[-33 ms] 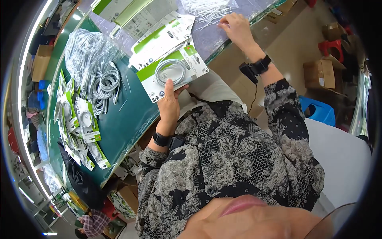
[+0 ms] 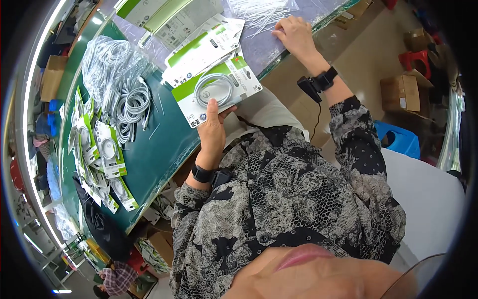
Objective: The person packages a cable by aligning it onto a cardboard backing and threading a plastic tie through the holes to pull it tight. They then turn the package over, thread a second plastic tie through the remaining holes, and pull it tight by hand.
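Observation:
My left hand [image 2: 213, 127] is closed on the lower edge of a green-and-white packaging card [image 2: 249, 85], thumb on top. A coiled white cable [image 2: 213, 89] lies against the card's face, under the thumb tip. Over the far table edge, my right hand [image 2: 295, 35] has thumb and forefinger pinched together at the end of a thin white cable tie [image 2: 263, 33]. Beside it lies a loose heap of such white ties [image 2: 256, 12] on a plastic bag. A stack of flat cards [image 2: 201, 52] sits just beyond the held card.
Left on the green table [image 2: 162, 149] are a bagged bundle of cables [image 2: 112, 62], bare coiled cables [image 2: 134, 107] and a pile of carded cables [image 2: 107, 149]. An open green-and-white box [image 2: 184, 22] stands behind. Right, on the floor, are a blue stool [image 2: 398, 139] and cardboard boxes [image 2: 401, 94].

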Action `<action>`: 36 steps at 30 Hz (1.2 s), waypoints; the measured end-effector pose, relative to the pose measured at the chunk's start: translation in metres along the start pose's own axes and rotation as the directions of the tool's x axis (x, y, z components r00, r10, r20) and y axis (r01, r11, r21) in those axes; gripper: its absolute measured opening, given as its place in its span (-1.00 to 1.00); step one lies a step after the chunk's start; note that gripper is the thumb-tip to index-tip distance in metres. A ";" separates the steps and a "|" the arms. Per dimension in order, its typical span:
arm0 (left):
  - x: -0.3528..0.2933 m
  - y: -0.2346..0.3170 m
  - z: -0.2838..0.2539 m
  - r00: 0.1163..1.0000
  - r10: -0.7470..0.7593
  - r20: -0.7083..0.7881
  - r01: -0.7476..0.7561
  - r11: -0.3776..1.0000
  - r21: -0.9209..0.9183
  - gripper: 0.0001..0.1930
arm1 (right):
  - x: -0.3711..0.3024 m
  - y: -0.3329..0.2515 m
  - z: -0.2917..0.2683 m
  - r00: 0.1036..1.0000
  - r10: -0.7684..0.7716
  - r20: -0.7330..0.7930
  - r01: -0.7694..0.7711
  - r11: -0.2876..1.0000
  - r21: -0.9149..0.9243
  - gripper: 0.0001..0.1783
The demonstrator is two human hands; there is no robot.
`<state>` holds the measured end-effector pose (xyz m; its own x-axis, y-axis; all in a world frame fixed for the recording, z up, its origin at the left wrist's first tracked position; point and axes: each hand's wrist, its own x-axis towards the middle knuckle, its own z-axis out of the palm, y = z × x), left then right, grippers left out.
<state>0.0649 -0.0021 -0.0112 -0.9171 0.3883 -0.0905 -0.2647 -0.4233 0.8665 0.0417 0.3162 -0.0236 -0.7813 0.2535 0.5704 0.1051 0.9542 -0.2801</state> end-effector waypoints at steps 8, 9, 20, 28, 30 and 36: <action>0.004 0.008 0.002 0.998 0.034 -0.049 -0.034 0.999 0.002 -0.63 | 0.002 0.010 0.001 0.982 -0.070 0.177 0.120 0.951 -0.286 -0.87; 0.006 0.008 0.001 0.997 0.038 -0.067 -0.039 0.999 -0.010 -0.62 | 0.002 0.012 -0.003 0.976 -0.169 0.139 0.191 0.968 -0.166 -0.90; 0.038 0.048 0.013 0.999 0.048 0.026 -0.036 0.944 -0.327 -0.64 | -0.056 -0.092 -0.069 0.982 -0.160 0.098 0.065 0.782 0.620 -0.94; 0.036 0.054 0.022 0.998 0.046 0.049 -0.023 0.920 -0.392 -0.65 | -0.068 -0.145 -0.054 0.987 -0.041 0.155 -0.087 0.677 0.731 -0.96; 0.035 0.053 0.024 0.998 0.044 0.043 -0.024 0.917 -0.397 -0.65 | -0.068 -0.147 -0.050 0.988 -0.040 0.148 -0.082 0.675 0.733 -0.96; 0.038 0.050 0.029 1.000 -0.004 0.005 0.006 0.867 -0.497 -0.68 | -0.070 -0.147 -0.045 0.981 0.005 0.192 -0.158 0.591 0.791 -0.95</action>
<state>0.0255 0.0153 0.0433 -0.9145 0.3941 -0.0914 -0.3834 -0.7721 0.5068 0.1091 0.1648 0.0125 -0.8841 0.2233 0.4104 -0.3016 0.3981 -0.8663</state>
